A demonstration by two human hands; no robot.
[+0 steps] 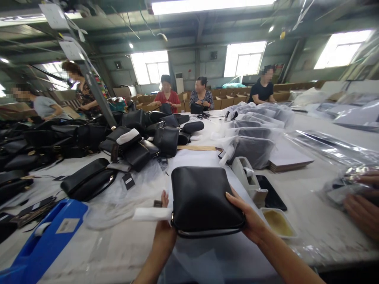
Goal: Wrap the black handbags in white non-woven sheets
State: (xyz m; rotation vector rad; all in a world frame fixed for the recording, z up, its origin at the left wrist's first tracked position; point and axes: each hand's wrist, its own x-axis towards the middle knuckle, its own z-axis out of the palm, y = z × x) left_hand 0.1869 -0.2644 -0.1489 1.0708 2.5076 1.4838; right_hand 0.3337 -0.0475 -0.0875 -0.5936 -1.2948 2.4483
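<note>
On my screen I'm holding the bag [204, 197] between my left hand [164, 228] and right hand [248, 216], by the table's [322, 221] near side. At near left a dispenser [56, 240] is lying, with a loose bag [85, 179] resting behind it and the heap [134, 138] spreading beyond. Right of my held bag a second dispenser [245, 173] is standing, a phone [272, 194] lying just to its right and a dish [278, 223] sitting nearer me. Behind that dispenser, wrapped bags [254, 148] are running back, boards [291, 158] lying to their right. Across the table, co-workers [171, 96] are sitting before boxes [225, 102].
</note>
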